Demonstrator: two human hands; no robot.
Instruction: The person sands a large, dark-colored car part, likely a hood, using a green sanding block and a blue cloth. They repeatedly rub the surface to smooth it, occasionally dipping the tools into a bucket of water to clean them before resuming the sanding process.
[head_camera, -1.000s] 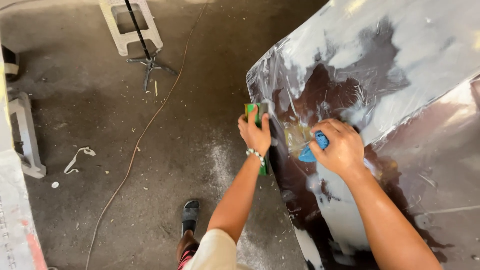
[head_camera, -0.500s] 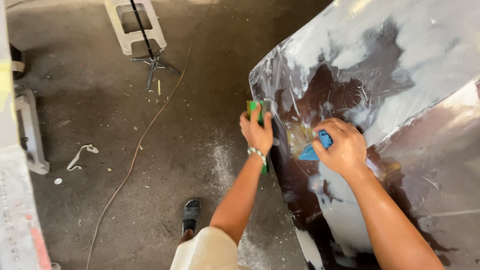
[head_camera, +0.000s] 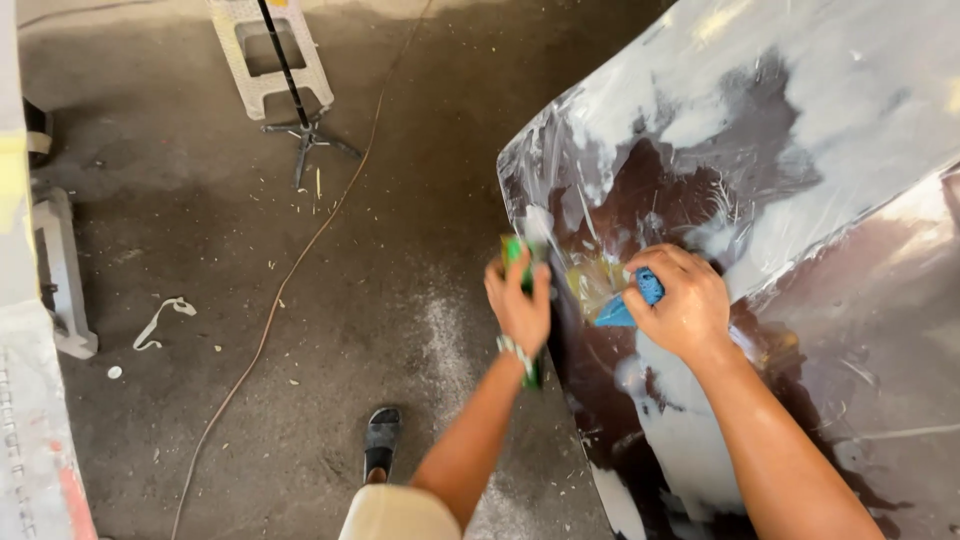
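A dark brown car body panel (head_camera: 800, 200) with large grey-white sanded patches fills the right half of the head view. My right hand (head_camera: 680, 305) presses a blue spreader (head_camera: 625, 305) against a yellowish patch of filler (head_camera: 590, 280) on the panel's left part. My left hand (head_camera: 518, 300) grips a green flat object (head_camera: 515, 250) at the panel's left edge; a bracelet is on that wrist. Most of the green object is hidden by my fingers.
A dusty concrete floor (head_camera: 300, 350) lies to the left, with an orange cable (head_camera: 270, 310) running across it. A white step stool (head_camera: 270, 55) and a black stand (head_camera: 300, 130) sit at the top. My sandalled foot (head_camera: 380, 440) is near the bottom; a white scrap (head_camera: 160, 320) lies left.
My hands have stayed on the panel, with the right hand and blue spreader shifting only slightly. The camera has moved a little.
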